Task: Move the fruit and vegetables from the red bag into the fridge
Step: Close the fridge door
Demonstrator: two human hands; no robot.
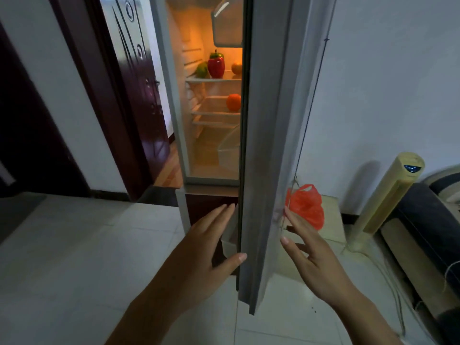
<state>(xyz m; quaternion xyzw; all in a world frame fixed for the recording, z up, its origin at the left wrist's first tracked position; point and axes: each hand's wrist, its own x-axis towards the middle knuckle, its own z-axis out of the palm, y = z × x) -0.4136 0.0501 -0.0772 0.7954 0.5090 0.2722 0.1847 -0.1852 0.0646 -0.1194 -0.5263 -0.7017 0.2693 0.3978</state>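
The fridge [174, 100] stands lit, its door [268, 145] swung out edge-on toward me. On an upper shelf sit a red pepper [216, 67], a green pepper [216, 55] behind it, a green fruit [202, 70] and an orange fruit [236, 67]. An orange [233, 102] lies on the shelf below. The red bag [306, 205] slumps on a low pale stand right of the door. My left hand [211, 242] has straight fingers against the door's inner side. My right hand [308, 247] is spread at the door's outer face, fingertips touching it. Neither holds anything.
A dark wooden door [139, 95] and doorway are left of the fridge. A pale tower fan [388, 195] stands by the right wall, with a dark sofa [428, 225] beyond it and cables on the floor. White floor tiles [87, 245] spread to the left.
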